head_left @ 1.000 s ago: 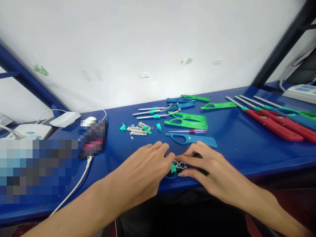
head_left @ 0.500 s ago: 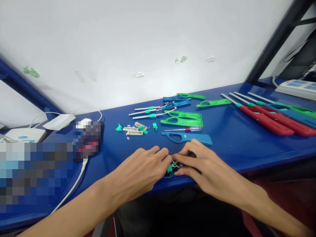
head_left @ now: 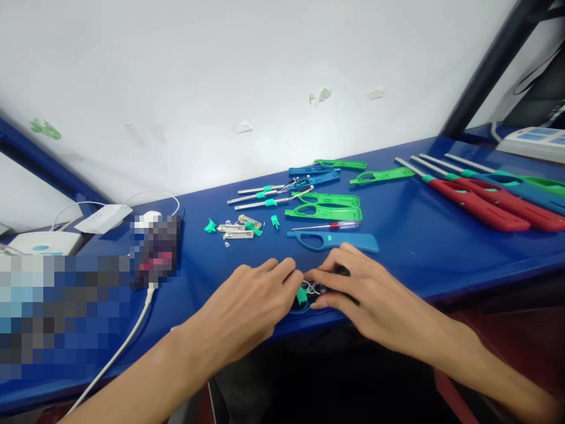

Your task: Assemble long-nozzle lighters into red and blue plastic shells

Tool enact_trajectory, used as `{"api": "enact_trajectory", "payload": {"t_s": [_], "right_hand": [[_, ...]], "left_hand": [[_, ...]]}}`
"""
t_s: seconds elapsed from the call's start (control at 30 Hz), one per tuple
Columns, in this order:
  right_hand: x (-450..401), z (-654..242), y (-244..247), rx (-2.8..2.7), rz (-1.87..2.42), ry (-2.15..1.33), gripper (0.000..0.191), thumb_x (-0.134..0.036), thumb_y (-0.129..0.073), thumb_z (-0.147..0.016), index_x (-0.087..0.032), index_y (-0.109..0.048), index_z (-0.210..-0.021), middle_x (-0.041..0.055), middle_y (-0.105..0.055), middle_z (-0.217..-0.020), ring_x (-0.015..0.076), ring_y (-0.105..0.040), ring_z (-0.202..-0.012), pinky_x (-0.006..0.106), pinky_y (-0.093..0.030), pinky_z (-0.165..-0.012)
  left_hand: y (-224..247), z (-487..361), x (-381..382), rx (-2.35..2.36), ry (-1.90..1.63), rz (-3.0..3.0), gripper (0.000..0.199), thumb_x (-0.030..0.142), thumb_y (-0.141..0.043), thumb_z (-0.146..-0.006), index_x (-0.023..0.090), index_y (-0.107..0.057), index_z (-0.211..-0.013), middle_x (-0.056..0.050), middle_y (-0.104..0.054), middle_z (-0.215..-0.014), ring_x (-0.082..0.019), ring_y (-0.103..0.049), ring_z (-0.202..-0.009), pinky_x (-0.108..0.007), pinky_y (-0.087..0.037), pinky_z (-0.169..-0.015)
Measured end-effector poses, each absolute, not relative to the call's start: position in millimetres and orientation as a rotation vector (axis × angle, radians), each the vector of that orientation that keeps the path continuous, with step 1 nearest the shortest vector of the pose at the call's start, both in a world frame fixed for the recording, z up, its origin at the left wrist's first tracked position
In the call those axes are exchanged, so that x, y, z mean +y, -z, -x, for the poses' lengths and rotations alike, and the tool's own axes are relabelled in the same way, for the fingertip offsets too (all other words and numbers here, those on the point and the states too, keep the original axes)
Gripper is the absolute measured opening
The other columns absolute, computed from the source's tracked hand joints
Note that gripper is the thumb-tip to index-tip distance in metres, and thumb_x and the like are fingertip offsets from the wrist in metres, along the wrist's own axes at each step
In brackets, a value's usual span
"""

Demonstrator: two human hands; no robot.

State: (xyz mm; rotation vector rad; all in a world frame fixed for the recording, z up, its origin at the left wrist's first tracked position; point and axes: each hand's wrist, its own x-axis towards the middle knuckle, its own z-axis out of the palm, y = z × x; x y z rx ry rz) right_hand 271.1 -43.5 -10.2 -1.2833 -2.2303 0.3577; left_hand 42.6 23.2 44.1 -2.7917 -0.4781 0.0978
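An opened gas lighter with a blue casing [head_left: 300, 307] lies between my hands at the table's front edge. A green plastic part [head_left: 302, 294] and white wires [head_left: 312, 287] show inside it. My left hand [head_left: 265, 300] is closed at its left end, fingertips pointing down and partly hidden. My right hand [head_left: 353, 282] is closed round its right end, thumb on the near side and fingers on the far side. Just beyond lie a blue handle half [head_left: 348, 241] and a screwdriver [head_left: 329, 226] with a clear and red handle.
Green handle halves [head_left: 326, 212], metal lighter tubes [head_left: 256, 204] and clear fuel tanks [head_left: 239, 234] lie behind my hands. Several assembled lighters [head_left: 477, 203] lie at the right. A white cable [head_left: 128, 335] crosses the table at the left, beside a blurred dark object [head_left: 156, 250].
The view has shifted slightly. Both hands keep nearly the same hold on the lighter, and a little more of the green part and wires shows between them.
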Motion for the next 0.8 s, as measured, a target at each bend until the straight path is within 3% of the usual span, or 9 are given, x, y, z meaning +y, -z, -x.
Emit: {"api": "enact_trajectory", "payload": {"t_s": [0.23,0.5,0.8], "right_hand": [[-44.4,-270.3,11.6,-2.227,1.271,-0.362,0.028,-0.039,-0.055,-0.109,-0.027,-0.066,-0.132,0.0057,-0.058,-0.111,0.0229,-0.054,-0.109,0.038,-0.05,-0.095],[-43.6,-271.9,12.5,-2.228,1.293,-0.343,0.028,-0.04,-0.054,-0.11,-0.028,-0.066,-0.132,0.0054,-0.057,-0.111,0.023,-0.056,-0.108,0.038,-0.05,-0.093],[-42.9,-272.4,11.8,-2.237,1.294,-0.314,0.032,-0.04,-0.053,-0.11,-0.026,-0.066,-0.136,0.0073,-0.059,-0.112,0.0244,-0.057,-0.108,0.04,-0.052,-0.094]], "left_hand": [[-39.5,-40.6,9.7,-0.682,0.139,2.697,0.031,-0.002,-0.07,-0.078,0.021,-0.053,-0.088,-0.001,-0.056,-0.082,-0.024,-0.057,-0.071,-0.035,-0.035,-0.047],[-26.8,-37.1,0.6,-0.829,0.334,2.701,0.022,0.004,-0.053,-0.099,0.021,-0.052,-0.086,-0.001,-0.054,-0.081,-0.023,-0.055,-0.069,-0.035,-0.037,-0.05],[-18.3,-35.9,0.3,-0.776,0.36,2.64,0.021,0.002,-0.045,-0.101,0.018,-0.056,-0.092,-0.004,-0.056,-0.086,-0.023,-0.056,-0.072,-0.033,-0.04,-0.052]]}}
